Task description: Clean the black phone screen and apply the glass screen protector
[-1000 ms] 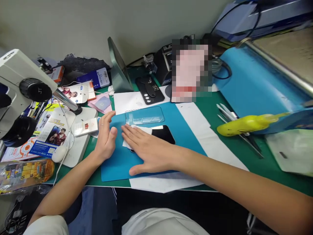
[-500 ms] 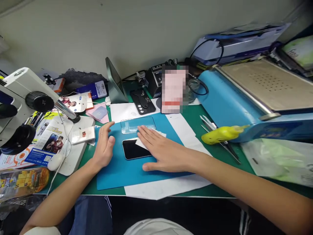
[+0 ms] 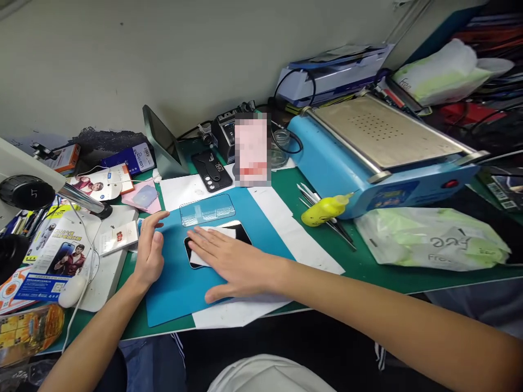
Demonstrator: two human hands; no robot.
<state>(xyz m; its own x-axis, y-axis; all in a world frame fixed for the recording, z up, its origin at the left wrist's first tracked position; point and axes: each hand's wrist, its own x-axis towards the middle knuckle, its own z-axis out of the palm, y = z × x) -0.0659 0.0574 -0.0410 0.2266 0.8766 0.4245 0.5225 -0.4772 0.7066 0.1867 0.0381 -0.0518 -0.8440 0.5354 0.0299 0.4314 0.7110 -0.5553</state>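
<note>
A phone with a black screen [image 3: 244,233] lies face up on a blue mat [image 3: 171,296]. My right hand [image 3: 235,264] is spread flat over a white wipe [image 3: 225,232], which it presses against the screen. The hand and wipe hide much of the phone. Just behind the phone is a clear, dark-edged glass sheet [image 3: 208,211] on the same mat. At the mat's left edge, my left hand [image 3: 150,253] is raised with its fingers apart and nothing in them.
A blue machine with a perforated metal plate [image 3: 368,128] stands at the right. Before it lie a yellow bottle [image 3: 324,211], tweezers [image 3: 345,237] and a wipes pack [image 3: 433,239]. A dark phone case [image 3: 211,171] lies behind the mat; a microscope stand [image 3: 84,200] is left.
My right hand and the wipe have moved across the screen from its right part toward its left. The camera view has turned rightward. My left hand keeps about the same pose.
</note>
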